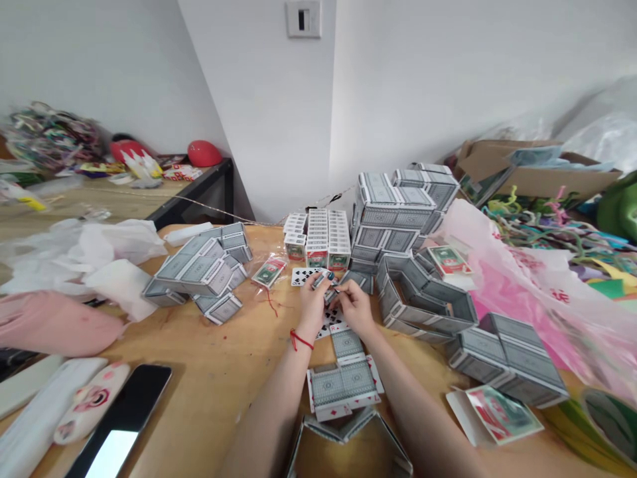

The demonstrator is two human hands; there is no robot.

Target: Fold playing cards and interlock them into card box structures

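Note:
My left hand (312, 307) and my right hand (356, 307) are close together at the middle of the table. Between their fingertips is a small grey-backed playing card (330, 294), partly covered by the fingers; whether it is folded I cannot tell. Face-up spade cards (304, 275) lie just beyond and beneath the hands. Nearer me, between my forearms, several joined cards (343, 384) lie mostly back up. Closest to my body stands a ring of folded cards (326, 428). A red string bracelet circles my left wrist.
Stacked card boxes (317, 236) stand by the wall, beside a tall block of folded cards (393, 209). Folded-card structures stand left (199, 262) and right (423, 299). A phone (132, 405) lies front left, an opened card box (505, 415) front right.

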